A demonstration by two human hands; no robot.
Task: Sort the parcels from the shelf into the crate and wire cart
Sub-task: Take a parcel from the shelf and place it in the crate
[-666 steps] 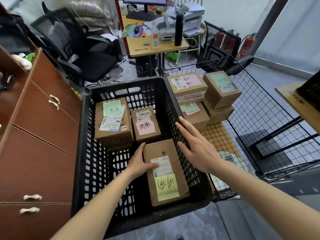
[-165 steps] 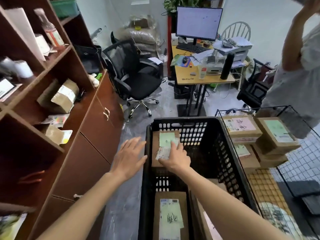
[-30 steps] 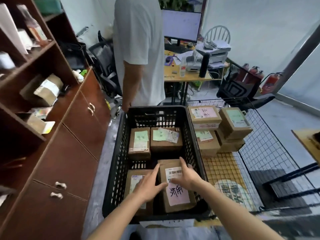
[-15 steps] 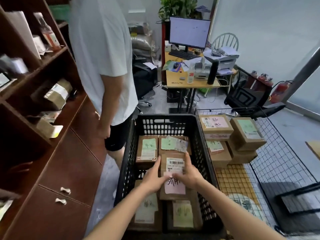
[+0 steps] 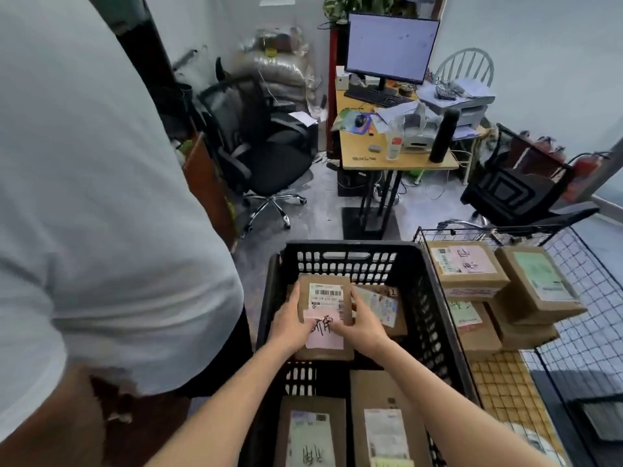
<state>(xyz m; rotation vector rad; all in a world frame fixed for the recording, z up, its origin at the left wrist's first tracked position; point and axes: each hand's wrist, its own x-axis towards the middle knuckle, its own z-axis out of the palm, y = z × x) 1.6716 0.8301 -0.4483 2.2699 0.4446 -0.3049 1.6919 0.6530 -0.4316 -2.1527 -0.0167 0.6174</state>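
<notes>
While I've got my left hand [image 5: 289,326] and right hand [image 5: 361,326] clamped on its long sides | pink-label cardboard parcel [image 5: 325,320] hovers over far half of the black crate [image 5: 435,318] | feels like a light, stiff box, edges are the spot to grab

Floor [image 5: 323,203]: black crate [image 5: 340,256], wire cart [image 5: 593,318].

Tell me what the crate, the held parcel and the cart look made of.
Crate: black moulded plastic, judging by the slotted walls and matte look. Parcel held by left hand and right hand: brown cardboard, likely, with paper labels. Cart: thin dark metal wire mesh, probably coated.
</notes>
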